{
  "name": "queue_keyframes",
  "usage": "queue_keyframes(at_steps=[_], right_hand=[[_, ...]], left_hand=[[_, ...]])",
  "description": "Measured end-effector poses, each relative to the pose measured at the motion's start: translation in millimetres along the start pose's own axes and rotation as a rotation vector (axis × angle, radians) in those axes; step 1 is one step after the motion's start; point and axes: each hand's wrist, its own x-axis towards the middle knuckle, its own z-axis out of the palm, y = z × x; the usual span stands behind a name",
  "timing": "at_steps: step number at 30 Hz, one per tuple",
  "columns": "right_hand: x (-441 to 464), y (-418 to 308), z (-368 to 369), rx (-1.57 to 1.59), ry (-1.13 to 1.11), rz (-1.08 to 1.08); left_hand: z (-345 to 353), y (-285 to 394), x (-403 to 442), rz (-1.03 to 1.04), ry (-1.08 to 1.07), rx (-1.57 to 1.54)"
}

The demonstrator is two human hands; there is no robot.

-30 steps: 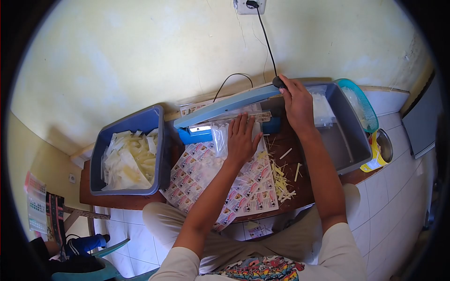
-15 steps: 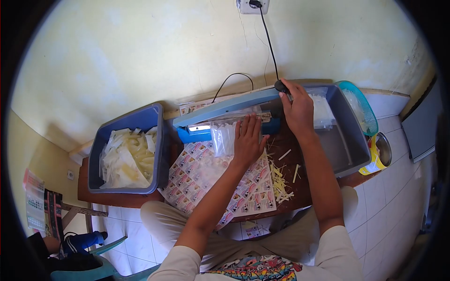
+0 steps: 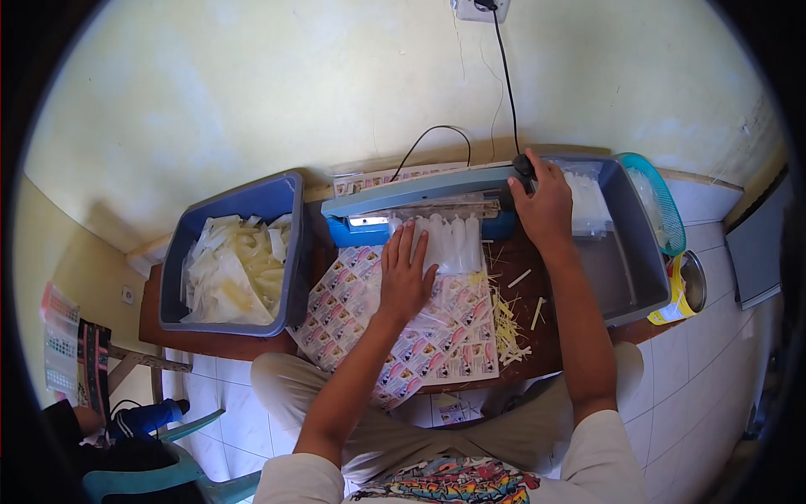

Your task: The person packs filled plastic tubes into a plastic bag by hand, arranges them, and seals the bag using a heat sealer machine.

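A blue impulse sealer [image 3: 340,232] stands at the back of the low table, its long grey-blue arm [image 3: 420,187] raised at the right end. My right hand [image 3: 547,202] is closed around the black knob [image 3: 524,165] at the arm's end. A clear plastic bag of white, tube-shaped pieces [image 3: 457,244] lies with its far edge under the raised arm. Flat on the bag's left part rests my left hand [image 3: 406,273], fingers spread. Printed paper sheets [image 3: 344,294] lie beneath the bag.
To the left, a grey-blue tub [image 3: 295,252] holds pale, filled plastic packets. Another tub [image 3: 651,294] at right contains bagged white pieces. Beyond it are a teal basket [image 3: 663,197] and a yellow tin [image 3: 672,312]. Yellowish strips [image 3: 508,336] litter the table. A black power cord [image 3: 507,76] hangs down the wall.
My left hand has slid left across the bag, uncovering more of the white pieces. The sealer arm looks slightly lower, my right hand still on its knob. The view has shifted a little.
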Motion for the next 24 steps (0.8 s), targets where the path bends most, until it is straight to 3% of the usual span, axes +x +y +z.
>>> queue_keyframes(at_steps=[3, 11, 13, 24], right_hand=[[-3.0, 2.6, 2.3, -0.044, -0.018, -0.008], [-16.8, 0.6, 10.8, -0.192, -0.099, 0.060], [-20.7, -5.2, 8.5, -0.343, -0.051, -0.034], [-34.3, 5.6, 23.0, -0.390, -0.069, -0.150]], left_hand=[[-13.0, -14.8, 5.0, 0.081, -0.100, -0.030], [-19.1, -22.2, 5.9, 0.065, -0.138, -0.110], [-19.3, -21.1, 5.4, 0.066, -0.140, -0.128], [-28.1, -23.6, 0.9, 0.023, -0.164, -0.217]])
